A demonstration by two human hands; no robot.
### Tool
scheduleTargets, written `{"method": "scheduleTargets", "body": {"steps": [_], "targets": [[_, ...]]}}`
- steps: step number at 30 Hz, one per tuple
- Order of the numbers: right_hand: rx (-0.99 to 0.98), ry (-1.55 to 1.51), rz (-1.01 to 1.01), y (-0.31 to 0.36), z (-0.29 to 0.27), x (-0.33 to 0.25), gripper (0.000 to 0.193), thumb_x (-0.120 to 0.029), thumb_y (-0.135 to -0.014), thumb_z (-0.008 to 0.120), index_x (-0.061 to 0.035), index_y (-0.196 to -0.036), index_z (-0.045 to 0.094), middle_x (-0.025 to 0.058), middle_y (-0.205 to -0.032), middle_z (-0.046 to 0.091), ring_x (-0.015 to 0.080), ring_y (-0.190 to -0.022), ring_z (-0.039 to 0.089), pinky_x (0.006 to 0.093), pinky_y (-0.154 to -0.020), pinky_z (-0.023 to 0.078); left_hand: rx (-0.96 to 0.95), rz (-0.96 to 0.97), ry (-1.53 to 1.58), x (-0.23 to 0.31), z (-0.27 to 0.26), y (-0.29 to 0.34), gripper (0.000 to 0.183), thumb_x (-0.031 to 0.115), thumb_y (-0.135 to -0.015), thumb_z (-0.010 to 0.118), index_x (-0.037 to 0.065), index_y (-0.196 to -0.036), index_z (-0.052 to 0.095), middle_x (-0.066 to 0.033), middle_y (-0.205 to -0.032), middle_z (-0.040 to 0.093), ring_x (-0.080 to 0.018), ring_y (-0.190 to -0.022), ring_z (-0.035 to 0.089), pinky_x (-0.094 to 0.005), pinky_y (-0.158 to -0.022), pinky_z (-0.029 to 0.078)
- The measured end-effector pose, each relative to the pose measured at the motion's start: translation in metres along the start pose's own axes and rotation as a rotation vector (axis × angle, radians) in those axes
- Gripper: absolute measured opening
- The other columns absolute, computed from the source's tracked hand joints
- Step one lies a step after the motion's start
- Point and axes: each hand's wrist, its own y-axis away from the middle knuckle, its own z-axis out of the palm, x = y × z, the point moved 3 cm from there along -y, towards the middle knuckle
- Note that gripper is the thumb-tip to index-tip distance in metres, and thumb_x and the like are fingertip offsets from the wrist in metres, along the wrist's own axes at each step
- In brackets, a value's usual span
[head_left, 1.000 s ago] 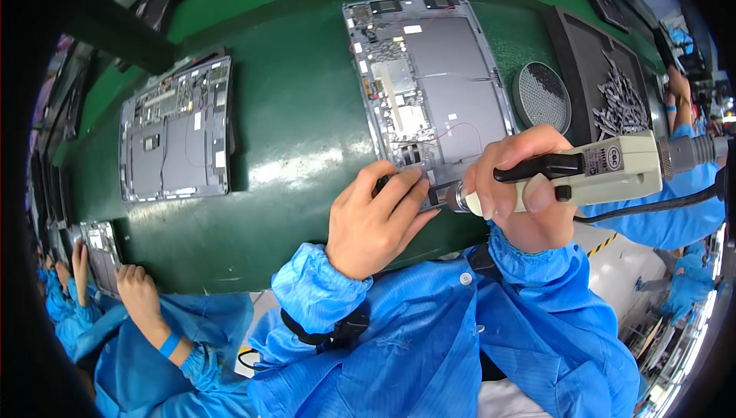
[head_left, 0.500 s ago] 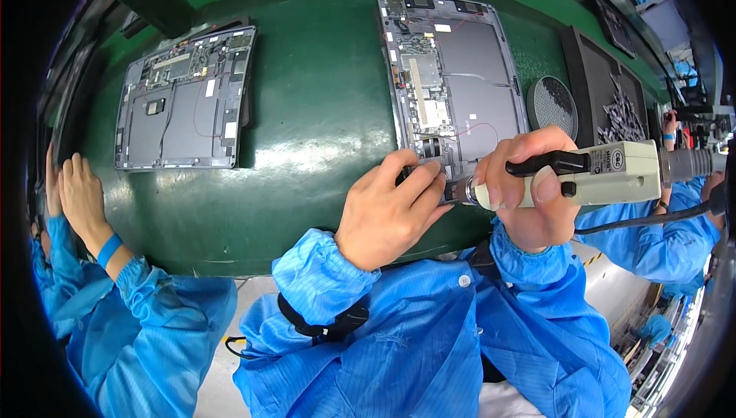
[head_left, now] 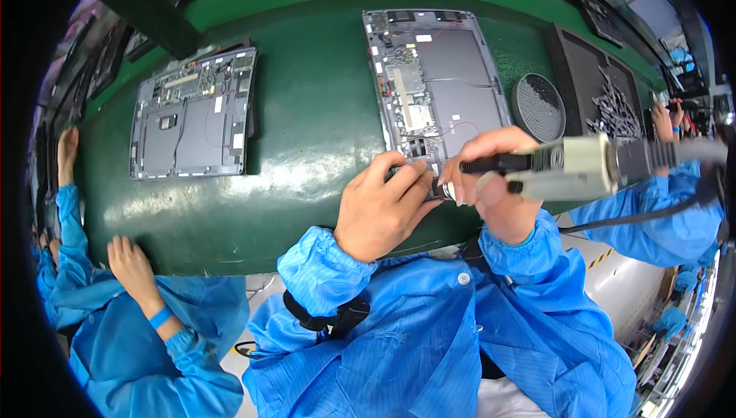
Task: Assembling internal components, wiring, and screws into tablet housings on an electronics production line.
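Pointing sideways screwdriver (head_left: 576,173) leftward in clenched right hand (head_left: 502,192); touching illegibly labelled computer (head_left: 464,100) with half-curled left hand (head_left: 386,207); cannot tell its hold.

Other things on and around the green table (head_left: 299,188)
At the left lies a second opened device (head_left: 201,146), its inner side facing up, with circuit board and grey panels visible. To the right there is a round dish (head_left: 515,110) — and just beside it a dark tray (head_left: 569,81), which holds a loose heap of small pieces (head_left: 616,111). A dark post (head_left: 146,8) is at the upper left. One co-worker in a blue coat (head_left: 153,349) is at the lower left — yellow-black striped tape (head_left: 602,258) marks the floor at the right.
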Motion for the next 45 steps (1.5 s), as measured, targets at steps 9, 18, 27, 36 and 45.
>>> {"method": "scheduleTargets", "body": {"steps": [9, 18, 27, 36, 45], "targets": [[0.674, 0.05, 0.049, -0.007, -0.149, -0.012, 0.02, -0.014, -0.083, 0.065, 0.0026, -0.093, 0.06, 0.0033, -0.064, 0.052, 0.0134, -0.056, 0.051, 0.0326, -0.065, 0.049, 0.002, -0.005, -0.014, 0.005, 0.003, -0.007, 0.04, 0.02, -0.057, 0.08, 0.007, -0.091, 0.065, -0.0044, -0.104, 0.059, -0.0264, -0.092, 0.053, -0.0357, -0.07, 0.05], [0.456, 0.538, 0.266, 0.043, -0.183, 0.014, 0.033, -0.012, -0.087, 0.063, 0.0068, -0.113, 0.055, 0.0091, -0.098, 0.063, 0.0114, -0.083, 0.059, 0.0234, -0.072, 0.047, 0.001, -0.563, -0.13, 0.001, -0.003, 0.003, 0.032, 0.027, -0.073, 0.073, 0.002, -0.084, 0.057, -0.014, -0.084, 0.057, -0.0329, -0.079, 0.056, -0.0411, -0.064, 0.047], [0.171, 0.26, 0.73, 0.058, -0.115, 0.021, 0.038, -0.013, -0.086, 0.062, 0.0107, -0.114, 0.052, 0.0122, -0.076, 0.065, 0.0118, -0.058, 0.06, 0.0228, -0.053, 0.05, -0.065, -0.679, 0.01, -0.001, -0.003, 0.006, 0.024, 0.026, -0.081, 0.065, 0.004, -0.079, 0.056, -0.013, -0.065, 0.06, -0.0331, -0.058, 0.06, -0.0423, -0.051, 0.046], [-0.002, -0.296, 0.903, 0.019, -0.04, 0.024, 0.034, -0.026, -0.092, 0.052, -0.0036, -0.114, 0.04, 0.0201, -0.082, 0.064, 0.0247, -0.057, 0.065, 0.0273, -0.048, 0.054, 0.173, -0.686, 0.07, -0.048, -0.051, 0.001, 0.021, 0.021, -0.087, 0.058, 0.0, -0.088, 0.057, -0.0191, -0.077, 0.061, -0.0353, -0.063, 0.06, -0.0439, -0.056, 0.047], [0.145, -0.493, 0.663, -0.128, 0.028, 0.095, 0.028, -0.012, -0.089, 0.054, 0.0045, -0.111, 0.048, 0.0175, -0.114, 0.056, 0.0326, -0.104, 0.057, 0.0437, -0.087, 0.051, 0.13, -0.829, 0.949, -0.132, -0.091, -0.032, 0.058, 0.027, -0.091, 0.056, -0.003, -0.135, 0.034, -0.0172, -0.127, 0.05, -0.0218, -0.099, 0.059, -0.0294, -0.07, 0.054]]}}
